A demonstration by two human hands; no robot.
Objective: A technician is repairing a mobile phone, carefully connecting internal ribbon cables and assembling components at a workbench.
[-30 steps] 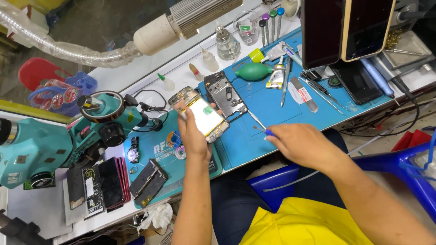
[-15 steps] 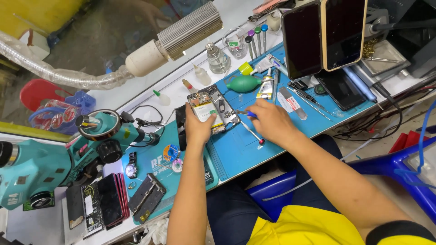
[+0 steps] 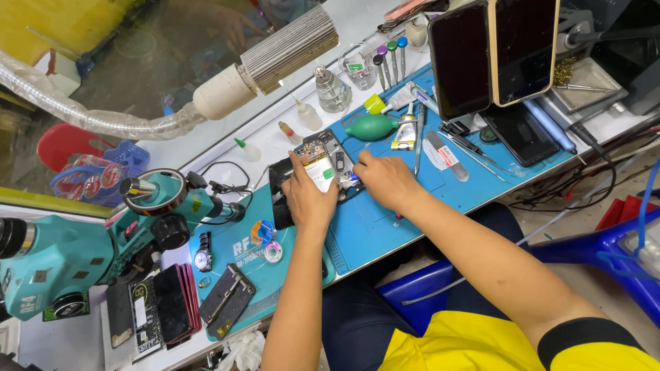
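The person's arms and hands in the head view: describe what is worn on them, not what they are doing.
Both forearms are bare, with no gloves, watch or rings that can be made out on the left hand or the right hand. The right arm ends in a short yellow sleeve edged with a black cuff band. The left arm is bare as far as the frame shows; its sleeve is out of view.
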